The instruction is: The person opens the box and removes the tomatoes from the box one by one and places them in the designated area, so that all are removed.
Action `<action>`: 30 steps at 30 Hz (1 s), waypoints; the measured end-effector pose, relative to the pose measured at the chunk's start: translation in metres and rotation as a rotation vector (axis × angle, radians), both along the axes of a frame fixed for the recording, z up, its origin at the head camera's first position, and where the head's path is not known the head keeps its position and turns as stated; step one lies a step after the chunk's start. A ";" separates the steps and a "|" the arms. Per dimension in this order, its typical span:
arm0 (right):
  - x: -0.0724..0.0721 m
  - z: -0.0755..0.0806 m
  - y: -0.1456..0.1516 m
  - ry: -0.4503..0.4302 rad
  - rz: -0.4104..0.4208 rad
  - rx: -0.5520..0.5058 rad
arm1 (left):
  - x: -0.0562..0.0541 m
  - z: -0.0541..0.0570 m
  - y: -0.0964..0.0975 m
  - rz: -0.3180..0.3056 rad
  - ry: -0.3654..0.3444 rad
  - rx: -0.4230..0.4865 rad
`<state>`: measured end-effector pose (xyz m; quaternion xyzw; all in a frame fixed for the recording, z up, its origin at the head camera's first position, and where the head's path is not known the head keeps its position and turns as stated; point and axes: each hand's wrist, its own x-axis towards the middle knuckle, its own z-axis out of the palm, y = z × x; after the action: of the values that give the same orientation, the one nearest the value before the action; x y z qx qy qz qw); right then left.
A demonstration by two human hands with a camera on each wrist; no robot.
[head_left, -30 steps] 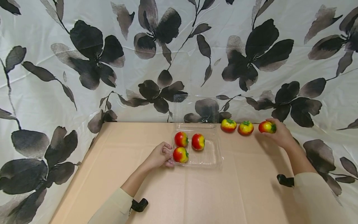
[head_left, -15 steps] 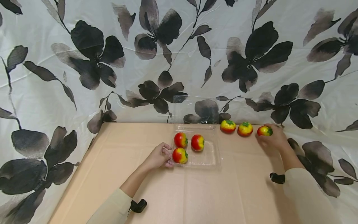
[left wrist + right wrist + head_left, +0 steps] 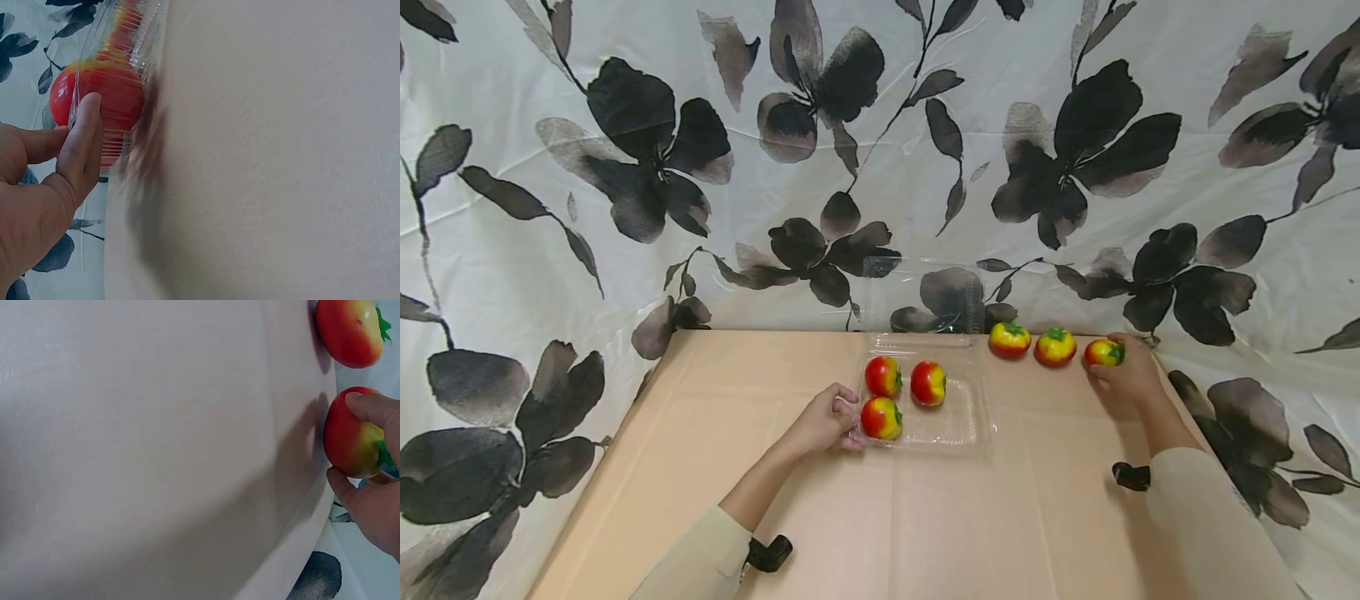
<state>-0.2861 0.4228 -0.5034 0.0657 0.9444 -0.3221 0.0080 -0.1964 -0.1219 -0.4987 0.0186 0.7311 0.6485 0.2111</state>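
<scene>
A clear plastic clamshell container [image 3: 958,427] lies on the table with its lid raised at the back. Inside sit three red-and-yellow fruits with green leafy tops: a back left fruit [image 3: 883,377], a right fruit [image 3: 928,383] and a front left fruit [image 3: 882,418]. My left hand [image 3: 826,419] pinches the container's left rim between thumb and fingers, as the left wrist view shows. My right hand [image 3: 1138,372] grips another such fruit [image 3: 350,434] at the table's back right; its thumb and fingers lie around the sides.
Two more fruits stand in a row between container and right hand: a left one [image 3: 1010,340] and a right one [image 3: 1056,347]. Behind the table [image 3: 962,517] hangs a white cloth [image 3: 925,225] with dark flowers. The transparent lid [image 3: 880,292] leans near it.
My right hand, with the fruit in it, has moved slightly left and lower, closer to the row of fruits. The left hand and the container have stayed in place.
</scene>
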 end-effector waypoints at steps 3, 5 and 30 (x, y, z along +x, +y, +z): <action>-0.001 -0.001 -0.002 0.001 -0.025 -0.012 | 0.000 0.000 -0.001 -0.002 -0.007 0.004; -0.002 -0.001 -0.003 -0.002 -0.042 -0.024 | 0.000 0.000 -0.001 -0.005 -0.011 0.009; -0.014 0.000 0.000 -0.048 0.044 0.029 | -0.001 0.001 0.000 0.003 -0.026 0.030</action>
<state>-0.2997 0.4233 -0.5038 0.0530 0.9498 -0.3062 0.0369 -0.1976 -0.1214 -0.4981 0.0124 0.7184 0.6600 0.2193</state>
